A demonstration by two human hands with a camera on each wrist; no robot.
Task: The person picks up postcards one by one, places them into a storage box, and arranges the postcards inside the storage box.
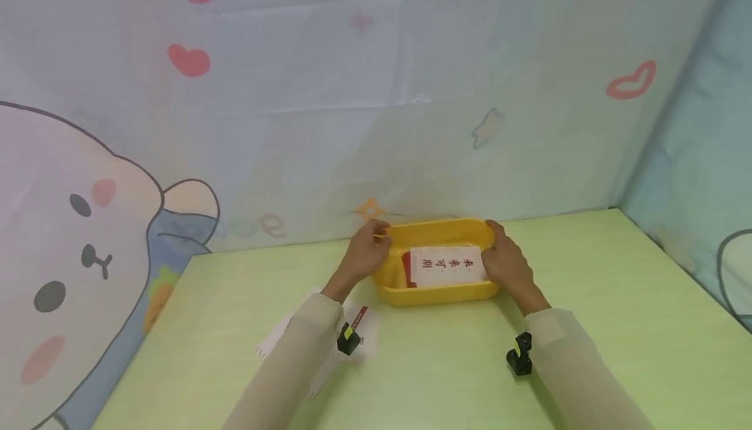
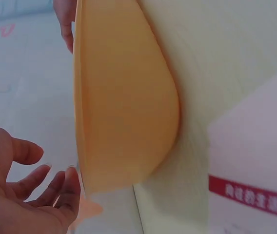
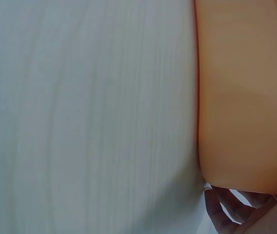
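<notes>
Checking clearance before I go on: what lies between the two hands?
In the head view, the yellow tray sits between the left hand and right hand, holding a white card with red characters.

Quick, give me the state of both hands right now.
Left hand: open, fingers relaxed beside the yellow tub's left end.
Right hand: at the tub's right end; grip cannot be told.

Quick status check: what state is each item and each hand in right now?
yellow tray: upright on the table, holding an envelope.
white envelope: lying flat in the tray, print up.
paper packet: flat on the table, partly under the left sleeve.
left hand: at the tray's left end, fingers relaxed.
right hand: against the tray's right end.
</notes>
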